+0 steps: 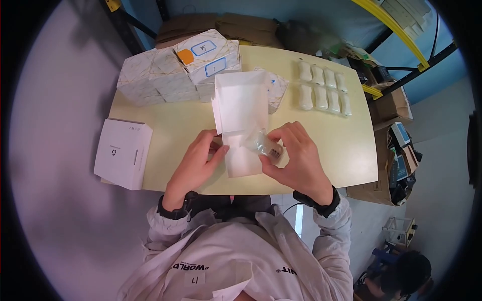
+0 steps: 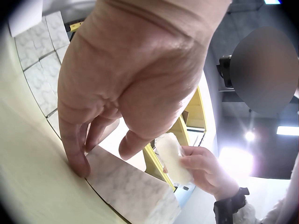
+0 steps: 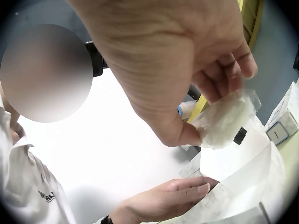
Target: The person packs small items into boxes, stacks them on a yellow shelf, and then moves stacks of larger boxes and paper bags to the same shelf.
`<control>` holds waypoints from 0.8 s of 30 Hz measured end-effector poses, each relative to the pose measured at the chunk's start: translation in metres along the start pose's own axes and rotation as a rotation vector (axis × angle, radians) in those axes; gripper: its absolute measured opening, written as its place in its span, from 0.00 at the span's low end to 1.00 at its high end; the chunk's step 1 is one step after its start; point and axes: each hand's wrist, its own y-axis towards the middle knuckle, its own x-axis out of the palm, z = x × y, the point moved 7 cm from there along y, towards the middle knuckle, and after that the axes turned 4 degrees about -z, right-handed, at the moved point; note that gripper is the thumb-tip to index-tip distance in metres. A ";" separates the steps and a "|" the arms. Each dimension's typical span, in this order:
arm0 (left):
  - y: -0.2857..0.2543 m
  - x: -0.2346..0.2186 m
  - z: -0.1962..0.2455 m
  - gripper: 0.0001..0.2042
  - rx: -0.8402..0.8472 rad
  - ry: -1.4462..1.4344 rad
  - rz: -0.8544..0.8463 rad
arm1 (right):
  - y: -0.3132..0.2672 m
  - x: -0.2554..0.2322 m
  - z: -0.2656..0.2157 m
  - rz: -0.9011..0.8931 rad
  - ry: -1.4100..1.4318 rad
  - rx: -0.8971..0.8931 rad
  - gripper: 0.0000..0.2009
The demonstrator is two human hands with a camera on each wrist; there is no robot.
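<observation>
A white box (image 1: 243, 103) with its lid raised stands open at the table's middle; its outside looks marbled in the left wrist view (image 2: 128, 184). My left hand (image 1: 197, 163) grips the box's left side, thumb at the near wall and fingers outside. Between thumb and fingers, my right hand (image 1: 299, 158) pinches a clear-wrapped pale packet (image 1: 266, 146) with a small dark label, tilted over the box's right edge. The right wrist view shows this packet (image 3: 226, 119) above the box's white interior (image 3: 219, 161).
Marbled boxes (image 1: 155, 75) are stacked at the back left, another (image 1: 276, 90) behind the open box. A white box (image 1: 123, 153) lies at the left edge. Several wrapped packets (image 1: 321, 98) lie in two rows at the back right. Cartons (image 1: 374, 193) and a person (image 1: 411, 271) are beyond the table's right.
</observation>
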 end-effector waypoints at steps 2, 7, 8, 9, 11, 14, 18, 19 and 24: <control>0.000 0.000 -0.005 0.18 0.000 0.000 -0.001 | -0.001 0.011 -0.001 -0.012 0.046 0.029 0.22; -0.001 0.001 -0.004 0.17 -0.005 -0.001 -0.006 | -0.004 0.039 -0.002 -0.056 0.062 0.060 0.27; 0.000 0.001 -0.002 0.17 0.019 -0.002 0.006 | -0.004 0.043 -0.001 -0.036 0.045 0.059 0.28; 0.000 0.000 -0.001 0.17 0.042 -0.004 0.019 | -0.004 0.047 -0.002 -0.034 0.045 0.061 0.28; 0.000 0.001 -0.003 0.17 0.052 -0.006 0.020 | -0.003 0.057 -0.001 -0.056 0.022 0.118 0.29; -0.001 0.001 -0.002 0.17 0.063 -0.005 0.021 | -0.002 0.070 0.001 -0.025 -0.031 0.088 0.28; -0.001 0.001 -0.002 0.18 0.067 -0.002 0.029 | 0.000 0.079 0.004 -0.052 -0.046 0.131 0.28; -0.001 0.001 -0.002 0.18 0.066 -0.002 0.029 | 0.000 0.081 0.006 -0.053 -0.064 0.142 0.27; -0.002 0.002 -0.005 0.18 0.053 0.016 0.021 | 0.001 0.088 0.007 -0.063 -0.111 0.183 0.26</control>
